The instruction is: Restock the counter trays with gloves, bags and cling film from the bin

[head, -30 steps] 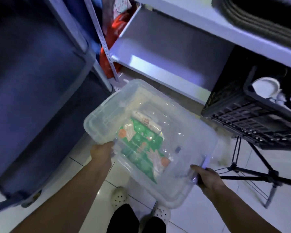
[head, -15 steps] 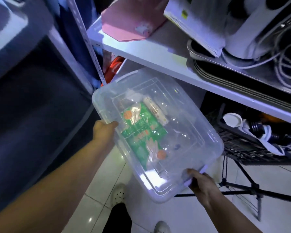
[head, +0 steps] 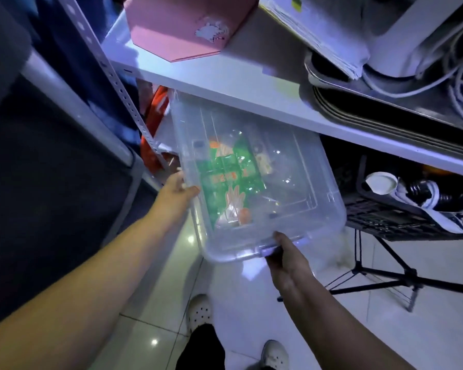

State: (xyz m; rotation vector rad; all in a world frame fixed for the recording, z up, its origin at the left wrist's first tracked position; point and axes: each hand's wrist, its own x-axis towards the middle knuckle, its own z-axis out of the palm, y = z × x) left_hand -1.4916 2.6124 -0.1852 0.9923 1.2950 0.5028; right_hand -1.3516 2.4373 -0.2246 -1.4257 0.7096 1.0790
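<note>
Gripping the clear lidded bin (head: 251, 182), the left hand (head: 175, 190) clasps its left edge and the right hand (head: 284, 252) its near handle, under the white shelf (head: 225, 84). Restocking looks barely begun: the lid is on, no trays visible. The green glove packet (head: 225, 177) carries unreadable orange print.

The bin (head: 251, 177) is made of clear, glossy plastic, and highlights are caught on its smooth lid. A green printed packet (head: 226, 172) with a shiny film finish is seen through it. The shelf (head: 225, 84) is finished in smooth, matt white, and its post (head: 118, 84) is of perforated painted metal. Pink matt card (head: 182, 25) is laid on the shelf. The floor (head: 155, 329) is covered in glossy white tiles. The crate (head: 401, 217) is of black matt plastic.
</note>
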